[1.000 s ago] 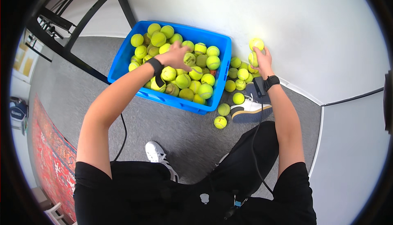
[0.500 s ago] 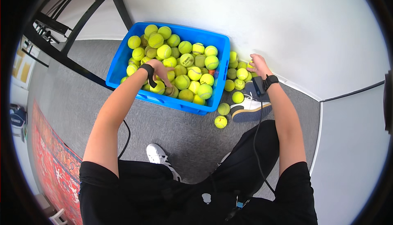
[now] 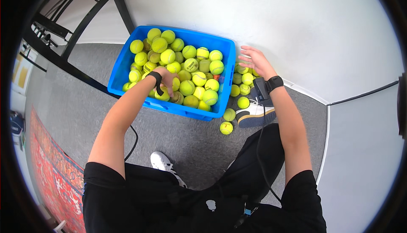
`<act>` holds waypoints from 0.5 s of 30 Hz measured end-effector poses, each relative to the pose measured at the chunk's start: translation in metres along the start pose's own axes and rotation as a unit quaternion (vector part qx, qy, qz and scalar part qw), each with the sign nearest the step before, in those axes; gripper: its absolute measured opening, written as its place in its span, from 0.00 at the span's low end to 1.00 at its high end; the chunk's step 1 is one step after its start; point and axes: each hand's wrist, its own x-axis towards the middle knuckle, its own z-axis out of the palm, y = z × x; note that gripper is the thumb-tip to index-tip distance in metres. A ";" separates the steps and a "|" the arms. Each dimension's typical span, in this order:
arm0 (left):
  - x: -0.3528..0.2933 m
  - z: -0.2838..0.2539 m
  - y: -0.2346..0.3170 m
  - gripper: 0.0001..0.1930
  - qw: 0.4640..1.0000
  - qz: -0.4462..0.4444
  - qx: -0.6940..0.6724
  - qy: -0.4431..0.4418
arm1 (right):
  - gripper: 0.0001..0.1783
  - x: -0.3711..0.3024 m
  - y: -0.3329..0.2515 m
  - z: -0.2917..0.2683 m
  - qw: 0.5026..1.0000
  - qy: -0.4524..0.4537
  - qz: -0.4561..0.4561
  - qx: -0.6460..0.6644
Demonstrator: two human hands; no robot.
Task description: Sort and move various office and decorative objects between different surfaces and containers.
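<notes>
A blue plastic bin (image 3: 231, 69) full of yellow-green tennis balls (image 3: 187, 88) stands on the floor against the wall. My left hand (image 3: 168, 79) is inside it, near the front left, resting among the balls with its fingers stretched downward. I see no ball gripped in it, though the fingertips are partly hidden. Beyond the bin's right side, my right hand (image 3: 257, 61) is held up with its fingers spread and nothing in them. Below it, several loose tennis balls (image 3: 247, 78) lie between the bin and the wall.
A white and dark shoe (image 3: 255, 115) stands by the loose balls, with two balls (image 3: 226, 127) in front of the bin's right corner. A black metal frame (image 3: 78, 29) rises behind the bin's left side. A red patterned rug (image 3: 55, 165) lies at the left.
My right hand has lifted from low over the loose balls, moving slightly left and spreading its fingers. My left hand stays in the bin, its fingers now pointing further down.
</notes>
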 end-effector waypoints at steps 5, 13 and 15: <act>-0.007 0.006 0.008 0.55 0.999 0.024 0.012 0.036 | 0.20 -0.021 -0.018 0.024 0.999 -0.024 -0.023 0.026; 0.009 0.017 0.014 0.52 0.986 0.054 0.074 0.139 | 0.17 -0.035 -0.005 0.074 0.994 -0.107 0.012 -0.033; 0.008 0.017 0.014 0.52 0.985 0.054 0.109 0.121 | 0.17 -0.033 -0.002 0.074 0.992 -0.121 0.021 -0.041</act>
